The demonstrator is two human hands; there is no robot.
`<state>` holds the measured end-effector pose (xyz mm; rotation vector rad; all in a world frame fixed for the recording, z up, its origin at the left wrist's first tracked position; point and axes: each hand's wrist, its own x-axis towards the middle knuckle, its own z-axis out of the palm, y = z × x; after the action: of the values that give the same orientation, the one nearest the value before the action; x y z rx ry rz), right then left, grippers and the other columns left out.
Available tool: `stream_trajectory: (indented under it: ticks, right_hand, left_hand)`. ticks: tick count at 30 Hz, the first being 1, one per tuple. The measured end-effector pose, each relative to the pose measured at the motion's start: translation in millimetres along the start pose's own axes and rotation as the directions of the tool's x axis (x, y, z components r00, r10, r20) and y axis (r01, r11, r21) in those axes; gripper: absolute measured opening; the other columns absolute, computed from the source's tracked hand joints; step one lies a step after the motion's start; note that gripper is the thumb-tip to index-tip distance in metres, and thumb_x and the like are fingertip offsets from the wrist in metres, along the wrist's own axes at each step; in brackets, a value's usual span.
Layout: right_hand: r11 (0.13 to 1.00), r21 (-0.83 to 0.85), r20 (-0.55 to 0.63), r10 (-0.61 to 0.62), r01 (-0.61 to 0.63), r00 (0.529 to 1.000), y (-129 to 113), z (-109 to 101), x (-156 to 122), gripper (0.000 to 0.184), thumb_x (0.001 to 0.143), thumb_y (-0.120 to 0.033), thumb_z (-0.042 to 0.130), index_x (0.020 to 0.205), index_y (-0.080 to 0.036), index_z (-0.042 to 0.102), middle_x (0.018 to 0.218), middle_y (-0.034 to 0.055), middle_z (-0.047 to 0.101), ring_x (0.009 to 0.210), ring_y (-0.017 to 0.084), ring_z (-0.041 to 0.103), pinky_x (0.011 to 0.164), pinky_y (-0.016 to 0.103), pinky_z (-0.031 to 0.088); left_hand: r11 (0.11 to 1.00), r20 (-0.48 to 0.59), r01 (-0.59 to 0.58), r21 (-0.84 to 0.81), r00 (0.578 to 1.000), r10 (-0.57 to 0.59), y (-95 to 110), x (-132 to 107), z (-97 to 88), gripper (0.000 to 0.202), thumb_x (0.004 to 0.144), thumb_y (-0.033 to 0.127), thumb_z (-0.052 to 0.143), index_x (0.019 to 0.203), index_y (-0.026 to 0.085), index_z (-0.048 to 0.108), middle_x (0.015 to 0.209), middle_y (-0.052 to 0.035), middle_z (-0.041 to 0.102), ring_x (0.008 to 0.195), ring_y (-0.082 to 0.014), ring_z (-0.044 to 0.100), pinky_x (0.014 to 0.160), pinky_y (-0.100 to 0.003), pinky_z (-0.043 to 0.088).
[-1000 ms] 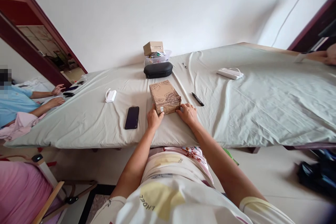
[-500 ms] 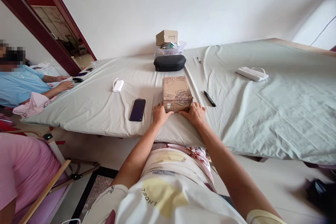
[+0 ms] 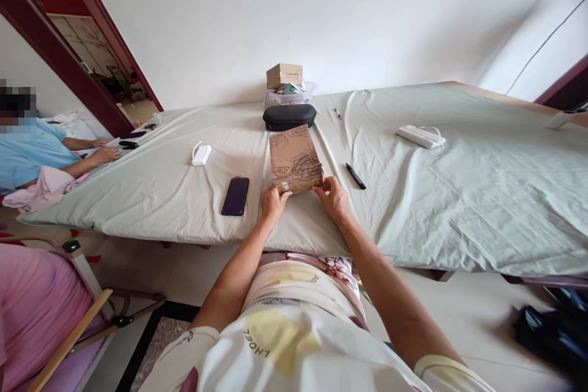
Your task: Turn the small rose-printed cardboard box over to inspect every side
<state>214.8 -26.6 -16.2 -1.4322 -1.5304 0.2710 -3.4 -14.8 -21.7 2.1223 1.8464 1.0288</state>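
A brown cardboard box (image 3: 294, 158) printed with dark line drawings stands tilted on the sheet-covered table (image 3: 459, 196), its near edge raised. My left hand (image 3: 272, 203) grips its near left corner with closed fingers. My right hand (image 3: 334, 197) grips its near right corner the same way. A black phone (image 3: 236, 195) lies flat just left of my left hand. A black pen (image 3: 355, 176) lies just right of my right hand.
Behind the box lies a black oval case (image 3: 289, 116), then a clear tub (image 3: 288, 95) with a small cardboard box (image 3: 284, 75) on top. A white charger (image 3: 201, 154) lies left, a white power strip (image 3: 420, 136) right. A person in blue (image 3: 32, 150) sits at the table's left end.
The box has tipped up on its far edge, so its top now faces me more. Both hands stay at its near corners.
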Motion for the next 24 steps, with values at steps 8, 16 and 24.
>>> stream_trajectory:
  ticks: [8,16,24]
  right_hand:
    - [0.985,0.085,-0.301,-0.121,0.153,0.946,-10.9,-5.0,-1.5,0.032,0.095,-0.053,0.051,0.105,-0.023,0.058,0.089,0.0065,0.07,0.08,0.023,0.067,0.081,0.04,0.057]
    - [0.991,0.011,-0.455,-0.114,0.134,0.883,-6.8,-14.5,-3.7,0.034,0.102,-0.048,0.04,0.109,-0.02,0.06,0.096,0.0103,0.067,0.088,0.025,0.064,0.087,0.044,0.055]
    - [0.968,-0.011,-0.276,-0.244,0.251,0.93,-5.7,-5.6,-3.2,0.04,0.101,-0.048,0.044,0.129,-0.022,0.057,0.096,0.0081,0.066,0.089,0.023,0.064,0.085,0.04,0.056]
  left_hand:
    - [0.967,0.029,-0.232,0.109,0.973,0.23,-0.6,-5.9,2.7,0.042,0.094,0.052,0.071,0.118,0.018,0.073,0.127,-0.0176,0.069,0.129,-0.0365,0.058,0.108,-0.051,0.045]
    - [0.987,-0.141,-0.117,-0.114,0.985,0.1,-6.9,-5.9,4.5,0.077,0.09,0.064,0.068,0.142,0.01,0.052,0.137,-0.0246,0.062,0.131,-0.0351,0.059,0.112,-0.048,0.046]
    - [0.902,-0.097,-0.264,-0.341,0.964,0.246,-11.2,-3.3,10.1,0.055,0.1,0.049,0.054,0.145,0.018,0.049,0.139,-0.0169,0.064,0.129,-0.0268,0.063,0.11,-0.041,0.052]
